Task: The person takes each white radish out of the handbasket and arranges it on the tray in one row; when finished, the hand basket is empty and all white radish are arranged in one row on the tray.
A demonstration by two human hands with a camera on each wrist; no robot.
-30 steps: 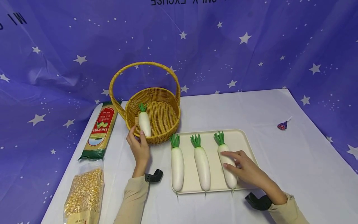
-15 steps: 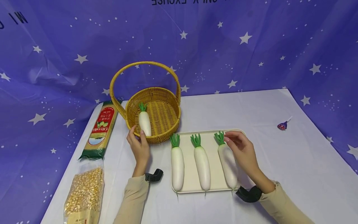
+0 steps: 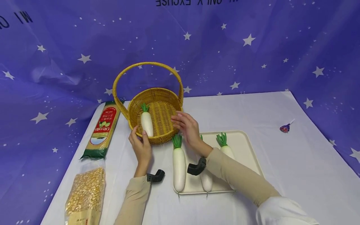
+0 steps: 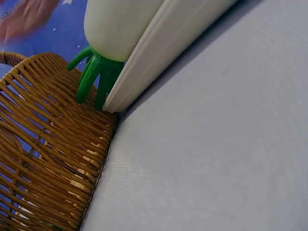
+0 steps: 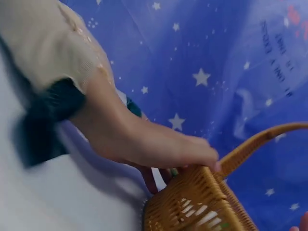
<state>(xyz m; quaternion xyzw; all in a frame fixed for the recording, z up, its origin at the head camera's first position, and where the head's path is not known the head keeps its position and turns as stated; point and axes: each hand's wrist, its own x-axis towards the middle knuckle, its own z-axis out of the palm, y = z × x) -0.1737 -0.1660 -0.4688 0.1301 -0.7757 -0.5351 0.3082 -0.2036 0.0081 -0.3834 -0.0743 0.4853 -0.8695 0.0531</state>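
Note:
My left hand point(image 3: 141, 149) grips the front-left rim of the wicker basket point(image 3: 159, 139), whose tall arched handle stands upright. One white radish point(image 3: 147, 124) with green leaves lies inside at the left. My right hand point(image 3: 189, 128) is at the basket's right side, fingers extended over the rim and holding nothing; contact there cannot be told. Three more radishes lie on the cream tray point(image 3: 247, 147): the left radish point(image 3: 179, 168) in full view, the middle radish point(image 3: 207, 182) and right radish point(image 3: 227, 151) partly behind my right arm. In the right wrist view, the left hand point(image 5: 159, 144) holds the basket edge.
Left of the basket lies a green-and-gold packet point(image 3: 102, 129), with a clear bag of corn kernels point(image 3: 85, 190) nearer the front. A wrapped lollipop point(image 3: 285, 127) lies at the far right. A purple star-printed cloth point(image 3: 213, 62) hangs behind the table.
My right hand moved from the right radish's body up to its leaves, then left across the tray to the basket's right rim. The left hand stayed on the basket; the radishes did not move.

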